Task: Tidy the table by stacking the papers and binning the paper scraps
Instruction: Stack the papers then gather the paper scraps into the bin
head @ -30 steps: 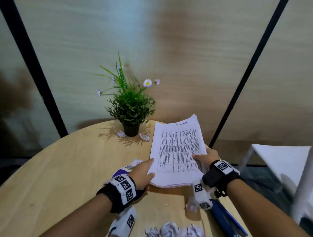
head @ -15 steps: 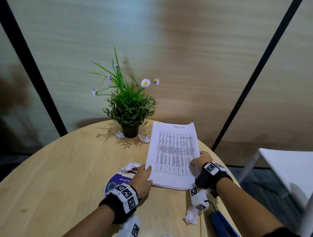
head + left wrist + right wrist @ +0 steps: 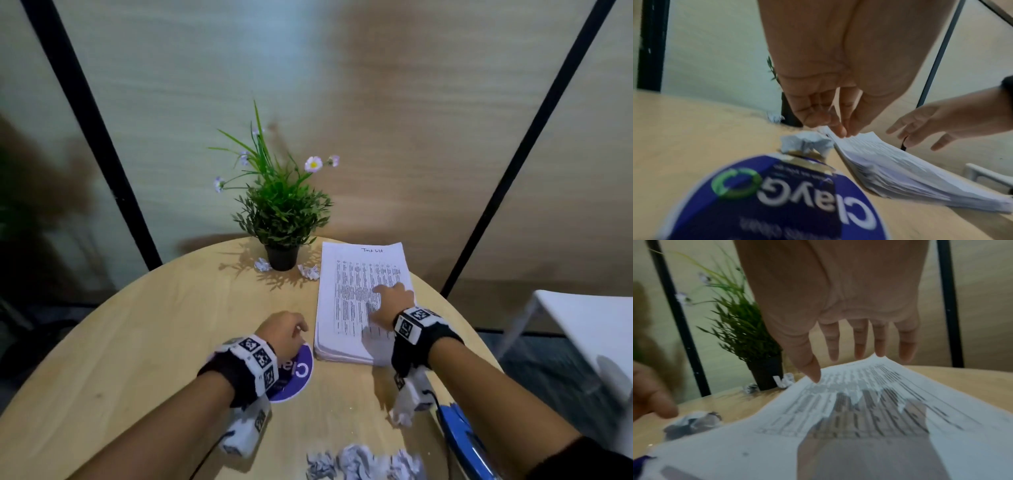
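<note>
A thick stack of printed papers (image 3: 356, 294) lies flat on the round wooden table (image 3: 137, 342), right of centre. My right hand (image 3: 390, 301) is spread over its top sheet with straight fingers (image 3: 861, 344), the thumb tip touching the paper. My left hand (image 3: 284, 334) hovers just left of the stack, over a purple disc (image 3: 298, 373). Its fingers (image 3: 818, 113) hang down loosely above a crumpled scrap (image 3: 805, 142) and hold nothing I can see. More scraps: two by the plant pot (image 3: 262, 264) (image 3: 310, 271), one under my right wrist (image 3: 400, 414), several at the front edge (image 3: 363, 464).
A potted plant (image 3: 281, 219) stands at the table's far edge, against a panelled wall with black posts. A blue object (image 3: 462, 442) lies at the right front edge. A white chair (image 3: 589, 329) is off to the right. Bare tabletop spreads to the left.
My left hand has let go of the stack's left edge and moved left over the purple disc. My right hand has slid from the right edge onto the top sheet.
</note>
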A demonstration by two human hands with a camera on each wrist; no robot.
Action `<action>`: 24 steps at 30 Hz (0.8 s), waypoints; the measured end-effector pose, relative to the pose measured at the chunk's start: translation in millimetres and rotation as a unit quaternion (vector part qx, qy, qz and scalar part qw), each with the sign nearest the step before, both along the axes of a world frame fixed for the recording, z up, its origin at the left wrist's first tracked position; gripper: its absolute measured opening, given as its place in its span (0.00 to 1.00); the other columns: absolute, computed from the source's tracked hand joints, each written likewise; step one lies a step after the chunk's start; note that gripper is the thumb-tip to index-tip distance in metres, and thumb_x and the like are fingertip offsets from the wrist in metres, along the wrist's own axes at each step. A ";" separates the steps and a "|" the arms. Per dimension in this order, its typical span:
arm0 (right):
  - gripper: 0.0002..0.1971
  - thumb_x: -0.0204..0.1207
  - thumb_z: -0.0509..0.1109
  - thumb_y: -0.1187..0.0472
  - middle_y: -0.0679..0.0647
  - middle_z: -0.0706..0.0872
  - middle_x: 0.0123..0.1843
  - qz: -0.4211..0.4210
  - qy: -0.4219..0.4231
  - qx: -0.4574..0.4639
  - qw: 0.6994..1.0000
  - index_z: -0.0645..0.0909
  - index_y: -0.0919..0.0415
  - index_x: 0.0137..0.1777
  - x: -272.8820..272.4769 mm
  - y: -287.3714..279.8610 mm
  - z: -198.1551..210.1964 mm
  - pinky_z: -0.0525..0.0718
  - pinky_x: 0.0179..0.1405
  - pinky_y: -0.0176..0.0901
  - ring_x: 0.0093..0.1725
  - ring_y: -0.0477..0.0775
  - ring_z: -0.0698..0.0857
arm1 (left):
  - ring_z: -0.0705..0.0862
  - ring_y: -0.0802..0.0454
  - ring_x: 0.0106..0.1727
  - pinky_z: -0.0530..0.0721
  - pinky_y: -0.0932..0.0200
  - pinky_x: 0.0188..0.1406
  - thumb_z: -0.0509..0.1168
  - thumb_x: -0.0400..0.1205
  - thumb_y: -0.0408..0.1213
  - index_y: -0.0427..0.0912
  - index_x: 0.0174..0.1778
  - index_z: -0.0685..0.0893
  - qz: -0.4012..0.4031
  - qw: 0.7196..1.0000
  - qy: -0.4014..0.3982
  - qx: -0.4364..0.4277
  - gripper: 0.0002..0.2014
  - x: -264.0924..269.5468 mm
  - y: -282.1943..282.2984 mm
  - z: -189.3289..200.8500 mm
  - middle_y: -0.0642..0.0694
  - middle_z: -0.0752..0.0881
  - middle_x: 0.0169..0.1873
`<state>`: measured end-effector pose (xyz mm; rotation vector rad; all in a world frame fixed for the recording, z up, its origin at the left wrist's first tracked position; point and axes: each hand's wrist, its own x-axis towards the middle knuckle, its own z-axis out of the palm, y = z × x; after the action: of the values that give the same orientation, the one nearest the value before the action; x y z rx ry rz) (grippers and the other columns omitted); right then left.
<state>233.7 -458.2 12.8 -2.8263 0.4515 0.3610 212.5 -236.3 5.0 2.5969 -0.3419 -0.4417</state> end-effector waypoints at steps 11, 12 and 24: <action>0.26 0.74 0.70 0.60 0.62 0.71 0.72 0.110 -0.097 0.052 0.988 0.72 0.54 0.73 12.4 74.8 1.7 0.79 0.64 0.50 0.67 0.64 0.78 | 0.68 0.38 0.74 0.71 0.48 0.75 0.67 0.79 0.40 0.53 0.73 0.73 -0.043 0.993 -0.087 0.073 0.25 28.9 40.3 -10.4 0.40 0.67 0.73; 0.26 0.74 0.70 0.60 0.63 0.71 0.72 0.115 -0.096 0.052 0.987 0.72 0.55 0.73 17.6 79.0 -1.2 0.79 0.64 0.51 0.67 0.65 0.78 | 0.68 0.38 0.74 0.70 0.48 0.75 0.67 0.79 0.42 0.54 0.75 0.71 -0.062 0.993 -0.075 0.064 0.27 29.8 37.8 -13.8 0.41 0.67 0.74; 0.26 0.77 0.66 0.65 0.65 0.71 0.69 0.157 -0.062 -0.019 0.985 0.69 0.55 0.75 101.7 101.8 -29.6 0.79 0.58 0.53 0.63 0.71 0.79 | 0.76 0.42 0.64 0.75 0.54 0.62 0.69 0.77 0.36 0.46 0.67 0.82 -0.157 0.985 -0.039 0.062 0.20 62.8 40.1 -40.6 0.37 0.77 0.61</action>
<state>335.4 -356.4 -16.8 -2.9363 -0.0158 0.2341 275.3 -196.2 -35.6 2.6935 -0.7813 -0.4820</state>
